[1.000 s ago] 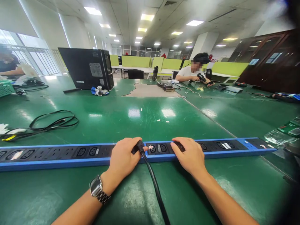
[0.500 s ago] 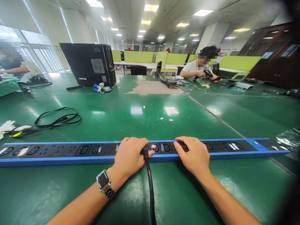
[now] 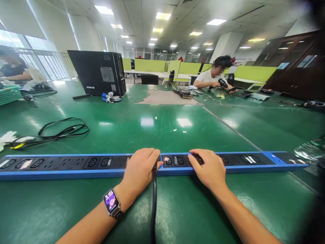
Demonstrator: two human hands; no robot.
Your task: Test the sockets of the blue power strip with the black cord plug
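Observation:
A long blue power strip [image 3: 83, 174] with a black socket face lies across the green table. My left hand [image 3: 142, 169], with a watch [image 3: 111, 202] on its wrist, is closed round the plug of a black power cord [image 3: 153, 203] at the strip's middle. The fingers mostly hide the plug, so how deep it sits cannot be told. My right hand [image 3: 210, 166] is closed over the strip further right, thumb on the socket face, fingers over the far edge. Between the hands, sockets [image 3: 180, 160] show uncovered.
A coiled black cable [image 3: 63, 130] lies at the left. Further back stand a black computer case [image 3: 98, 73] and blue-white gloves [image 3: 111, 97]. Clear plastic [image 3: 309, 149] lies at the right. Across the table a person [image 3: 215, 76] holds a dark tool; another sits far left.
My left hand and the plug's cord have shifted slightly, the cord swinging left. The watch screen has lit up. My right hand keeps its grip on the strip.

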